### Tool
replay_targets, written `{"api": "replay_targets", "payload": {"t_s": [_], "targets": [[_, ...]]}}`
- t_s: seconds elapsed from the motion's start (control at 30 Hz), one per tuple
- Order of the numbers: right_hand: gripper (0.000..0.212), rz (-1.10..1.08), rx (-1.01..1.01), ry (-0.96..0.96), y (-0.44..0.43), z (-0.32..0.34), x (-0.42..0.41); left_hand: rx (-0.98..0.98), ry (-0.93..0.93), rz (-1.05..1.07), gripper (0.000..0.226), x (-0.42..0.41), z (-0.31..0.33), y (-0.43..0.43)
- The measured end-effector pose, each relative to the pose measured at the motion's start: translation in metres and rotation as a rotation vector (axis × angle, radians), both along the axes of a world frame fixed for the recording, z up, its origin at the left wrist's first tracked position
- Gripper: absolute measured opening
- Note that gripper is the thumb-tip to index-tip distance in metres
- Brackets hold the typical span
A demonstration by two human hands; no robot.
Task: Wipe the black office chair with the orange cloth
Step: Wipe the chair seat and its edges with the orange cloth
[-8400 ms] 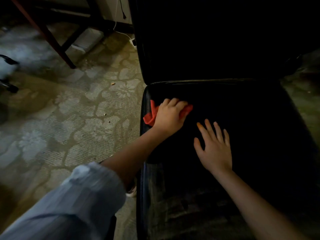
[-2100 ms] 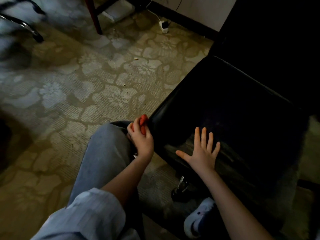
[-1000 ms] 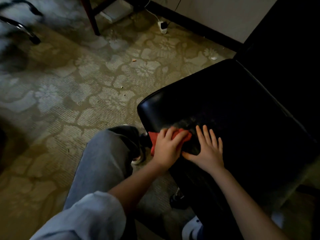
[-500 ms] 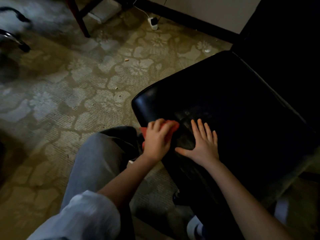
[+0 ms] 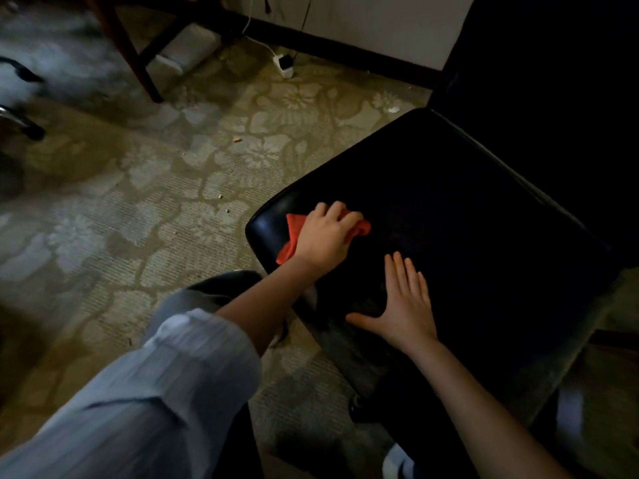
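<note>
Head view, looking down across a black office chair (image 5: 466,219) at centre right of the frame, seat turned like a diamond, backrest lost in darkness at upper right. Orange cloth (image 5: 294,226) bunched on the seat's left corner, at mid-frame, lying against the glossy surface. Left hand (image 5: 325,242) on top of the cloth, fingers curled over it, gripping and pressing it to the seat; orange folds peeking out on both sides of the hand. Right hand (image 5: 404,305) near it, lower and to the right, flat on the seat near its lower-left edge, fingers straight and close together, thumb spread toward the left, holding nothing. Pale rolled sleeve (image 5: 155,392) on the left arm at lower left; right forearm bare, coming in from the lower right. Floral carpet (image 5: 138,219) filling the left half, a few small crumbs scattered on it. White plug (image 5: 285,65) with cords at top centre beside the dark skirting board; reddish wooden legs (image 5: 135,53) at upper left.
</note>
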State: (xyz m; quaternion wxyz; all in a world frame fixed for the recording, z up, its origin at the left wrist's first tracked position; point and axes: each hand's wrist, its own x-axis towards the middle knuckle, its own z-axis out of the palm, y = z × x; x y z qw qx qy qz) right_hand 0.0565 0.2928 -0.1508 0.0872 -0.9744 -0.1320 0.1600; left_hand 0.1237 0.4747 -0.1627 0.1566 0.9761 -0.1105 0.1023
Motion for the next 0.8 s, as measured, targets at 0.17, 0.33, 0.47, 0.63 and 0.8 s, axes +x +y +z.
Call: {"api": "replay_targets", "payload": {"t_s": [0.17,0.33,0.47,0.63,0.8], "targets": [[0.123,0.025,0.009,0.011,-0.006,0.0,-0.001,-0.018,0.0,0.166,0.038,-0.028,-0.003,0.014],[0.127,0.11,-0.016,0.024,-0.019,0.0,-0.004,-0.043,0.037,-0.056,0.04,-0.089,-0.01,-0.004],[0.132,0.173,-0.033,0.081,-0.036,0.003,-0.004,-0.009,0.048,-0.285,0.04,-0.101,-0.011,-0.024],[0.126,0.166,-0.016,0.088,-0.061,0.004,-0.01,0.047,0.112,-0.458,0.046,-0.063,0.001,-0.058],[0.132,0.005,0.139,0.078,-0.08,0.003,-0.009,0.226,0.205,-0.406,0.047,0.0,0.022,-0.088]]}}
